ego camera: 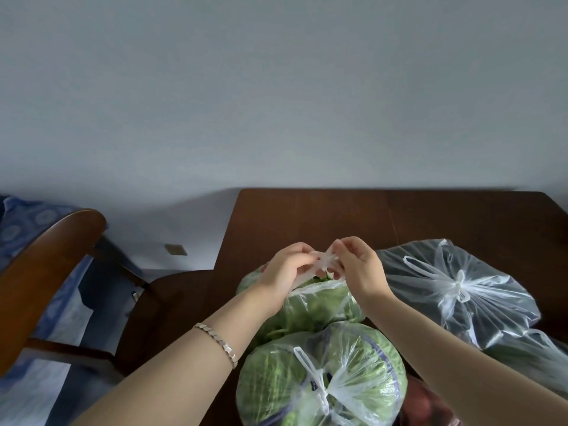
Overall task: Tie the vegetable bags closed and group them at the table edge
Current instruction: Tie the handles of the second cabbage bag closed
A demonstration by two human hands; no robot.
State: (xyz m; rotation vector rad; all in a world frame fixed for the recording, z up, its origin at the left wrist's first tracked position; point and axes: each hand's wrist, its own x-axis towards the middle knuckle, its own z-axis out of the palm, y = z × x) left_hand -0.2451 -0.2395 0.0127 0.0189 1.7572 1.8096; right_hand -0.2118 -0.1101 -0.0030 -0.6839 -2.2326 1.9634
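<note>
A clear plastic bag of green leafy vegetables [319,305] lies near the left side of the dark wooden table [307,216]. My left hand [285,272] and my right hand [356,265] each pinch one of its white handles [325,262] above the bag's mouth, the handles crossing between my fingers. In front of it sits a knotted bag holding a cabbage [319,373]. To the right lies another knotted clear bag with dark contents [458,290].
A further bag [534,355] lies at the right edge of view, and something reddish [427,404] shows at the bottom. A wooden chair [55,272] stands left of the table, with blue patterned fabric [27,222] behind it. A pale wall rises behind the table.
</note>
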